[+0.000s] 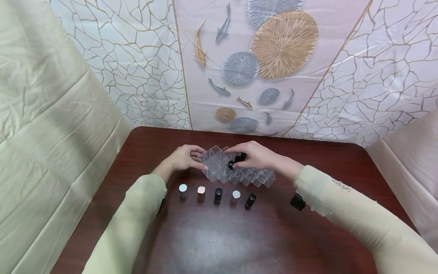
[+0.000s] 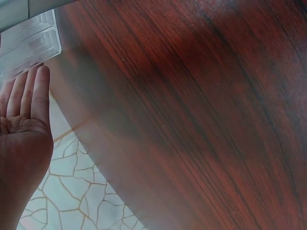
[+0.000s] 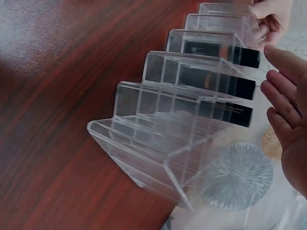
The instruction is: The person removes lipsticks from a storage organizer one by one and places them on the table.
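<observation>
A clear lipstick organizer (image 1: 213, 161) with diamond-shaped compartments stands on the table. My left hand (image 1: 186, 157) grips its left end, thumb in front and fingers behind; in the left wrist view the left hand (image 2: 24, 124) has its fingertips against the clear plastic. Three black lipsticks (image 3: 244, 88) sit in compartments, their capped ends sticking out. My right hand (image 1: 256, 155) is over the organizer beside these lipsticks. In the right wrist view the right hand (image 3: 290, 100) has extended fingers close to the caps, with no lipstick pinched between them.
In front of the organizer several lipsticks stand in a row: a silver-topped one (image 1: 183, 190), a pinkish one (image 1: 201, 193), a black one (image 1: 218, 195), a white-topped one (image 1: 235, 198) and another black one (image 1: 251, 200). A patterned cloth (image 1: 239, 106) hangs behind the brown table (image 1: 219, 239).
</observation>
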A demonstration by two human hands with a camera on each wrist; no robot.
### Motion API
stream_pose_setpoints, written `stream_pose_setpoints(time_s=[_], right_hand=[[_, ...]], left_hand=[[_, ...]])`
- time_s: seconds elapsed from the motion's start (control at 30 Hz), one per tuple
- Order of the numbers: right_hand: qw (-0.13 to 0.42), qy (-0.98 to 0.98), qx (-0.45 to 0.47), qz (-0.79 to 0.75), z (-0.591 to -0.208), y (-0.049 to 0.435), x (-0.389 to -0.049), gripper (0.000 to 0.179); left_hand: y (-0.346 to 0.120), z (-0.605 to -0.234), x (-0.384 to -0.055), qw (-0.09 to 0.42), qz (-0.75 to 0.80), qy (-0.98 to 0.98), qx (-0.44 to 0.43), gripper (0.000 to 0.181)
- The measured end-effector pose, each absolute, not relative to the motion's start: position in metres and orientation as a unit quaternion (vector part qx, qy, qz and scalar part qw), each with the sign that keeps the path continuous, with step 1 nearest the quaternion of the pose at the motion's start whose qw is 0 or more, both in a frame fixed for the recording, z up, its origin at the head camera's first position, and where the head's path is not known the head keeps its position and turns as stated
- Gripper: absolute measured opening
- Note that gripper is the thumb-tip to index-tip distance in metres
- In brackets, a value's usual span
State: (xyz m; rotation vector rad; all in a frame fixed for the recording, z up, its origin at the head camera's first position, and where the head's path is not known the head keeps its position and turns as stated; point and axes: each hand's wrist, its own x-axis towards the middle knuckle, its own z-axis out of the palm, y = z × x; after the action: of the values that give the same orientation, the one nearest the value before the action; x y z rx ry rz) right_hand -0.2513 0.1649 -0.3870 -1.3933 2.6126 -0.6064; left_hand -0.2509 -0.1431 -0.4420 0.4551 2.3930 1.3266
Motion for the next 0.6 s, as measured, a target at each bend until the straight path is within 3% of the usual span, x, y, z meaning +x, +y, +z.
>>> stream_pose_setpoints(time_s=[0.6], right_hand=[[0.033, 0.852, -0.478, -0.21, -0.404, 0.158, -0.251, 0.03]], left_hand=[[-0.142, -0.445, -0.253, 0.182, 0.466, 0.852, 0.154, 0.064]])
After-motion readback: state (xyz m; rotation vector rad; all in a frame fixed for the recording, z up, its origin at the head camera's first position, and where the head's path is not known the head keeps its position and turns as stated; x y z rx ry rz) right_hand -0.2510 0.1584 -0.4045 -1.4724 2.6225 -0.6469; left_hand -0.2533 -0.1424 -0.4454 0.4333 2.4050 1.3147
